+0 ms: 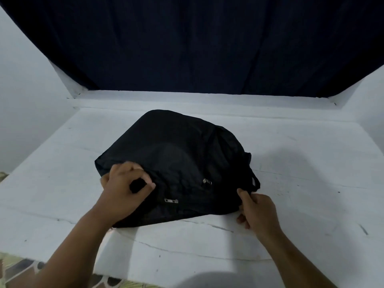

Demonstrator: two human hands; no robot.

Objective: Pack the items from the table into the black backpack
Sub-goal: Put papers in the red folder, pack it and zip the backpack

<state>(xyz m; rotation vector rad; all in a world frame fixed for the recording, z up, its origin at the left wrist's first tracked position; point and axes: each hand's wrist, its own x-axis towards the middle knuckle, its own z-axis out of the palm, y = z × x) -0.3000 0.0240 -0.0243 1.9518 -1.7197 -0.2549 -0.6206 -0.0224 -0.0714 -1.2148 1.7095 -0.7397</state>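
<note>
The black backpack (178,154) lies flat and bulging in the middle of the white table (291,163). Two metal zipper pulls (171,200) show on its near face. My left hand (124,188) grips a fold of the backpack's fabric at its near left corner, fingers curled round it. My right hand (256,210) pinches the backpack's near right edge, just below a black strap loop (255,181). No loose items are visible on the table.
A dark curtain (197,42) hangs behind the table above a white ledge (187,98). White walls stand at left and right. A patterned floor (18,267) shows past the table's near left corner.
</note>
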